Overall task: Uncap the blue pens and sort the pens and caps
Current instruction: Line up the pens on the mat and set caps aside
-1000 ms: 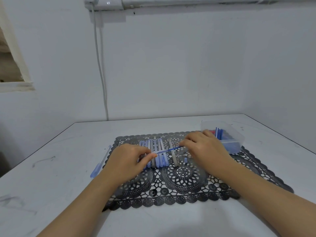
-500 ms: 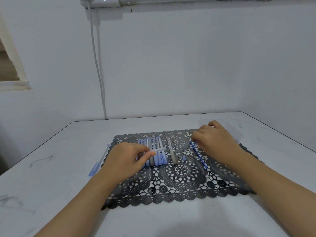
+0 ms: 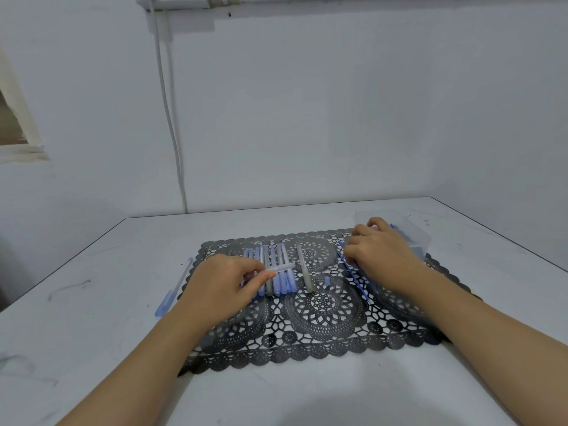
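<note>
Looks like you're only partway: your left hand (image 3: 221,290) pinches a pale pen piece (image 3: 281,268) over the pen row (image 3: 284,284) on the mat (image 3: 322,327), your right hand (image 3: 381,250) sits by the bin (image 3: 421,241) (can't tell its grip), and most pens seem capped.

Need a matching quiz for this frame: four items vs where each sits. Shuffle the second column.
1 clear box
2 capped pen
3 small blue cap
4 clear barrel

A pinched in left hand
B on bare table, left of mat
C on mat, right of lone grey pen
D just beyond right hand

Pairs: 1-D, 2-B, 3-C, 4-A
</note>
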A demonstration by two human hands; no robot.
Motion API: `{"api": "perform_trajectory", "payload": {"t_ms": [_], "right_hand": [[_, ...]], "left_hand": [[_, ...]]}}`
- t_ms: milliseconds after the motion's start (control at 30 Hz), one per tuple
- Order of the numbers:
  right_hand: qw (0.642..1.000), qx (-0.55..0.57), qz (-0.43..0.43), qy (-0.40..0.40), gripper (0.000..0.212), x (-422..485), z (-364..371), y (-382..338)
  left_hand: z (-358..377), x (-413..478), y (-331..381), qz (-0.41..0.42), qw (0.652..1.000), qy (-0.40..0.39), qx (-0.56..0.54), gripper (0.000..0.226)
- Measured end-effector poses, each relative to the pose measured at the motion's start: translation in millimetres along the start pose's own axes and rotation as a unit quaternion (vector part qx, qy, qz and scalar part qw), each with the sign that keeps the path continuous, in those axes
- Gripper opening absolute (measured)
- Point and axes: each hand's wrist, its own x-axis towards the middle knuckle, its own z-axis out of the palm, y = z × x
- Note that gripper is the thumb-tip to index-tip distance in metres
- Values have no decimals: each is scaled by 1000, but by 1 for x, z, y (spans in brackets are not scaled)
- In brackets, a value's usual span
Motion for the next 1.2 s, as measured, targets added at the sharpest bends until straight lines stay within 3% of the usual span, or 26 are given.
{"api": "perform_trajectory", "payload": {"t_ms": [100,467,633,733,867,1000,1100,1200], "right_hand": [[999,-17,11,-30,16,0,1,0],[998,-24,10,-61,27,1,3,-2],[996,71,57,-18,23,1,2,-2],[959,209,163,96,24,5,-8,5],[861,353,314,189,29,7,-18,26],[840,345,388,159,28,1,-6,47],[840,332,412,124,26,0,3,53],[850,315,417,63,22,4,6,57]], "left_hand": [[-1,0,1,2,1000,-6,-1,58],[-3,-1,1,-16,1000,0,-1,52],[-3,-1,0,-18,1000,1,5,47],[-3,-1,0,-16,1000,2,9,49],[-3,0,1,-18,1000,-7,9,46],[-3,0,2,-14,1000,1,4,49],[-3,0,-1,-9,1000,6,2,58],[-3,0,-1,-6,1000,3,9,52]]}}
